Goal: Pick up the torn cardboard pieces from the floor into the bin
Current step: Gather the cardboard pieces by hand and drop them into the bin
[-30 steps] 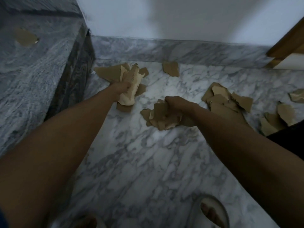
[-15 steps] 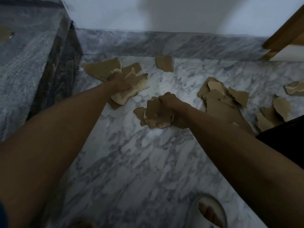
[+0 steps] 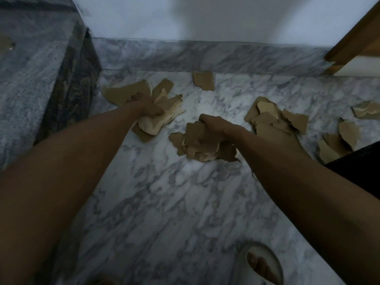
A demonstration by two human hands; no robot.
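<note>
Gripping a pale torn bundle (image 3: 162, 116), the left hand (image 3: 147, 106) curls round it on the marble floor (image 3: 174, 202), its long axis slanting up to the right; the right hand (image 3: 213, 125) clutches a stack of cardboard pieces (image 3: 197, 145) at centre; loose pieces (image 3: 273, 120) lie to the right, another piece (image 3: 203, 80) near the skirting; no writing is legible; a sandalled foot (image 3: 262, 264) shows below.

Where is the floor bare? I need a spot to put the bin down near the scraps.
Bare marble floor lies between the two forearms, from the right hand's bundle back to the sandalled foot. Crowded: the far left corner under the left hand, and the scattered pieces on the right.
</note>
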